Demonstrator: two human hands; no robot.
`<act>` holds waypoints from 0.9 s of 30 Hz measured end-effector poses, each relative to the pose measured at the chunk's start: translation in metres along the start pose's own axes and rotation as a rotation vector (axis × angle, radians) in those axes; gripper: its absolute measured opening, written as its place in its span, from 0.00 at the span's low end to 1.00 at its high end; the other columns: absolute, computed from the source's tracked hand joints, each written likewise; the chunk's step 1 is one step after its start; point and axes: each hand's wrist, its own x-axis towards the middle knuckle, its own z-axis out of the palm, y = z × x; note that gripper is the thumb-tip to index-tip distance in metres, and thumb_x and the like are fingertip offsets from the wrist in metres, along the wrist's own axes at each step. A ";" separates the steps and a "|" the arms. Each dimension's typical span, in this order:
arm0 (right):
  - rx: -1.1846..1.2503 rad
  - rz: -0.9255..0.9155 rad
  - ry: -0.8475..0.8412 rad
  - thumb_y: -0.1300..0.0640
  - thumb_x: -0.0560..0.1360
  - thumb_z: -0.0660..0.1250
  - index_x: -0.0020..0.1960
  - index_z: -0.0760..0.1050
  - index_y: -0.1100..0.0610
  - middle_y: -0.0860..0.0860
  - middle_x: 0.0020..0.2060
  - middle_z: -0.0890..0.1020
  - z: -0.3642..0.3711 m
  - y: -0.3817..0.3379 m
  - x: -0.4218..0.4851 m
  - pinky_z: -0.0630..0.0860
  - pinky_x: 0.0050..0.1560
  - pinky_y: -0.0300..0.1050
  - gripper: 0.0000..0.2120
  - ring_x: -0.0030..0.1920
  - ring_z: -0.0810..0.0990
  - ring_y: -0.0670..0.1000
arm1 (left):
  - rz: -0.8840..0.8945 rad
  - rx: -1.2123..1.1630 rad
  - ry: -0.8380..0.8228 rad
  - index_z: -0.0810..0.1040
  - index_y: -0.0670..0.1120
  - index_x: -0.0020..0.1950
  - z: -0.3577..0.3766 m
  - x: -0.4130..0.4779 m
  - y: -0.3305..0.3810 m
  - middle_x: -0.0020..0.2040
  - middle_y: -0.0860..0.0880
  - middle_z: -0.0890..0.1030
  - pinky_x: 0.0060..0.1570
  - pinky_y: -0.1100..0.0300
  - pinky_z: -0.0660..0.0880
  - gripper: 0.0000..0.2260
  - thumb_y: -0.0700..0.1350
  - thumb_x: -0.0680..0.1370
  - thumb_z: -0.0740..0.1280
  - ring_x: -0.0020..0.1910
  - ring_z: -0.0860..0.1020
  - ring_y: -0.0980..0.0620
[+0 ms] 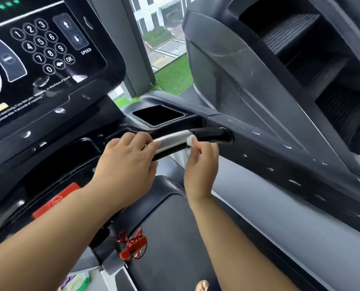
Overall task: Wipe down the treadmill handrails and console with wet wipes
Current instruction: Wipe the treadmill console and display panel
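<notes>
**Fingertips** (196, 143) of the right hand (200, 164) pinch a small wadded wet wipe (190, 140) against the front grip bar (172, 140). The wipe sits where the bar's silver sensor plate meets its black end. The fingers (146, 138) of the left hand (128, 162) curl over the same bar, just left of the plate, holding it.

**Probable faults.** The wad is so small that it may slip from the pinch and drop to the treadmill deck (174, 238) below the bar. It also covers little surface, so the bar's underside could be missed. Droplets bead on the side handrail (280, 162) right of the bar and on the console (48, 114) up-left of it. Left standing, that moisture may creep under the keypad (40, 45), and a wipe pressed there could trigger a key. The red safety clip (132, 246) hangs on its cord below the bar, so an accidental start would likely not be cut.

**Legible writing**, all on the console: digits 0–9, "OK", "SPEED" beneath two arrow keys, and a blurred warning line ending "or shortness of breath". No brand name can be read.
</notes>
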 end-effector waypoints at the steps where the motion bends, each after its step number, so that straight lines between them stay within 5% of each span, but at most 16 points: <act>1: -0.014 -0.057 -0.012 0.67 0.77 0.64 0.49 0.78 0.63 0.51 0.46 0.73 -0.002 0.002 0.000 0.71 0.47 0.29 0.05 0.45 0.71 0.38 | -0.004 0.002 0.001 0.82 0.42 0.54 -0.001 -0.003 -0.002 0.49 0.45 0.81 0.38 0.50 0.75 0.22 0.51 0.73 0.54 0.41 0.79 0.41; 5: -0.019 0.164 0.059 0.63 0.80 0.62 0.49 0.78 0.63 0.52 0.46 0.73 -0.011 0.021 0.036 0.72 0.48 0.42 0.07 0.41 0.71 0.43 | -0.027 -0.009 0.003 0.81 0.43 0.56 -0.005 -0.015 -0.008 0.51 0.45 0.81 0.42 0.49 0.75 0.22 0.51 0.73 0.54 0.43 0.80 0.41; 9: -0.012 0.247 0.076 0.66 0.80 0.58 0.52 0.75 0.64 0.52 0.52 0.72 0.000 0.006 0.024 0.69 0.48 0.33 0.07 0.49 0.77 0.49 | -0.061 -0.037 0.029 0.81 0.43 0.58 -0.008 -0.027 -0.013 0.53 0.45 0.81 0.47 0.48 0.74 0.22 0.51 0.74 0.54 0.46 0.79 0.41; 12: 0.037 0.087 0.006 0.69 0.78 0.60 0.51 0.76 0.65 0.52 0.48 0.71 0.008 -0.016 -0.014 0.69 0.47 0.25 0.07 0.47 0.74 0.34 | -0.087 -0.063 0.039 0.81 0.44 0.59 -0.007 -0.033 -0.015 0.54 0.46 0.81 0.51 0.47 0.73 0.22 0.52 0.75 0.55 0.49 0.78 0.41; 14: 0.026 0.001 -0.016 0.69 0.77 0.61 0.50 0.76 0.66 0.53 0.46 0.72 0.004 -0.014 -0.018 0.67 0.46 0.21 0.06 0.43 0.70 0.33 | -0.100 -0.063 0.046 0.81 0.44 0.59 -0.007 -0.035 -0.016 0.54 0.46 0.80 0.53 0.47 0.73 0.22 0.53 0.75 0.55 0.51 0.78 0.42; 20: 0.013 0.294 0.084 0.65 0.80 0.59 0.53 0.76 0.65 0.56 0.54 0.75 -0.005 0.004 0.027 0.63 0.43 0.21 0.08 0.42 0.70 0.36 | -0.109 -0.061 0.072 0.80 0.44 0.60 -0.006 -0.045 -0.021 0.54 0.47 0.80 0.54 0.47 0.72 0.22 0.55 0.76 0.56 0.54 0.76 0.43; 27: 0.014 -0.124 -0.067 0.65 0.77 0.64 0.49 0.78 0.62 0.45 0.42 0.71 0.003 -0.022 -0.025 0.70 0.48 0.27 0.05 0.41 0.70 0.39 | -0.086 -0.062 0.089 0.80 0.43 0.60 -0.005 -0.045 -0.023 0.55 0.46 0.81 0.54 0.48 0.72 0.22 0.54 0.77 0.56 0.54 0.77 0.42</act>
